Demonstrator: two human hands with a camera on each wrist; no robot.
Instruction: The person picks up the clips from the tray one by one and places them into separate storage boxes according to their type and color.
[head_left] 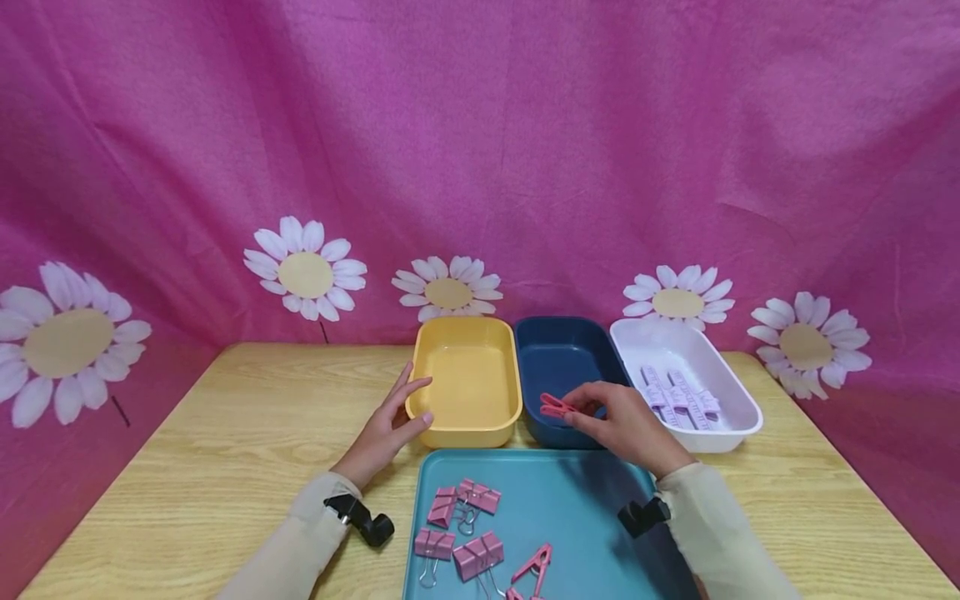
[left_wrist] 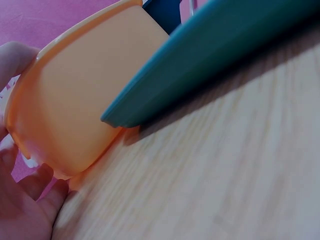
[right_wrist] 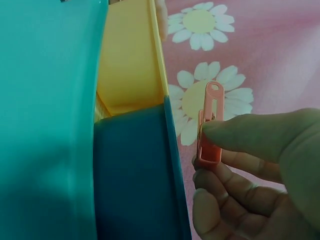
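Note:
In the head view my right hand [head_left: 626,421] holds a pink clothespin [head_left: 557,406] over the near part of the navy bin [head_left: 573,346]. Thumb and fingertips pinch that clothespin [right_wrist: 214,102] in the right wrist view. My left hand [head_left: 386,437] rests at the left near corner of the yellow bin [head_left: 467,375], its fingers loosely spread along the rim. More pink clothespins [head_left: 536,565] lie on the teal tray [head_left: 585,508], partly cut off by the frame's lower edge. Several pink binder clips [head_left: 478,556] lie to their left.
A white bin [head_left: 738,400] at the right holds lilac measuring tapes [head_left: 678,400]. The three bins stand side by side behind the tray on a wooden table [head_left: 262,417]. A pink curtain with daisies [head_left: 480,167] hangs behind them.

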